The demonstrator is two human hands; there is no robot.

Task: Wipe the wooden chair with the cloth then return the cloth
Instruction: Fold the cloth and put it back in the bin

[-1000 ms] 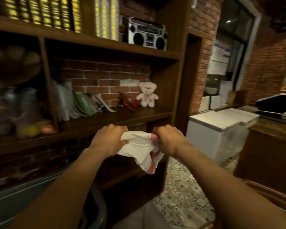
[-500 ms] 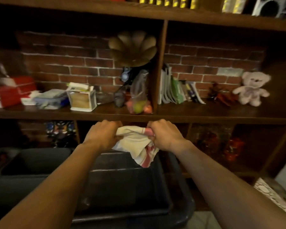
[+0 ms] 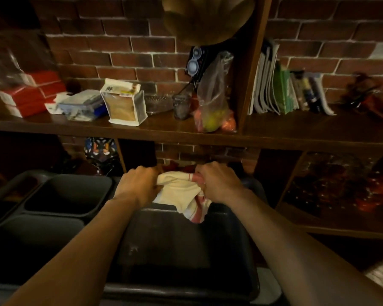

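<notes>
Nearest, dark plastic tubs [image 3: 181,250]; over the far rim of the middle one, left hand [image 3: 137,184] and right hand [image 3: 219,183] each clench an end of the cream, red-striped cloth [image 3: 181,193], bunched between them. Beyond, a cluttered wooden shelf [image 3: 186,135] on brick. No chair in view, so wiping looks finished; returning the cloth remains.

I have only 1 view, from the head; it looks forward and down, close over a dark tub [image 3: 177,246] that fills the lower frame; it faces a wooden shelf [image 3: 142,131] whose front edge crosses mid-frame; both forearms enter from the bottom corners.
</notes>
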